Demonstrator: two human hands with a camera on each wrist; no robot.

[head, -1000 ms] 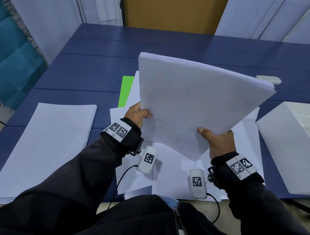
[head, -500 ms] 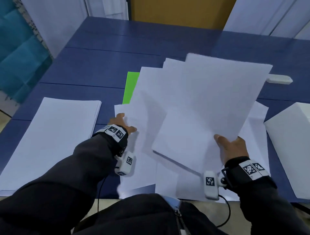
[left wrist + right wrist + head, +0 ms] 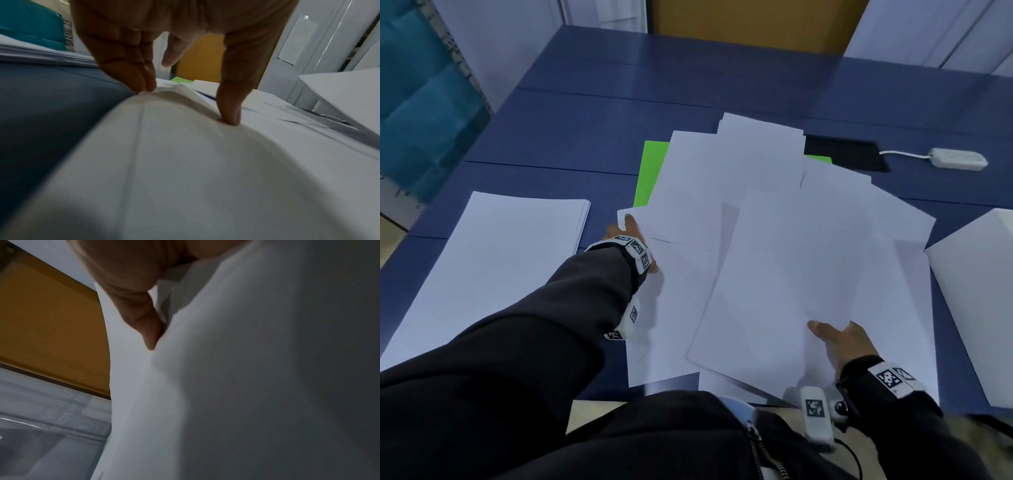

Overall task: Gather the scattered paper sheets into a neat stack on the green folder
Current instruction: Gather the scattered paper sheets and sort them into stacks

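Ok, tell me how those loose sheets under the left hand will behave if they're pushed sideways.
The loose sheets will probably buckle rather than slide whole: the paper already humps up between the left hand's fingertips. They look thin and floppy. Fanned unevenly over the green folder, they would likely skew further apart.

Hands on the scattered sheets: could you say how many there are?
2: the left hand presses the left edge of the scattered sheets; the right hand grips their near edge.

Your head camera looks steeply down over the counter (image 3: 592,113). Each wrist camera sits low and very close, facing forward along its hand. All three share the spread paper sheets (image 3: 774,246) (image 3: 205,162) (image 3: 257,386).
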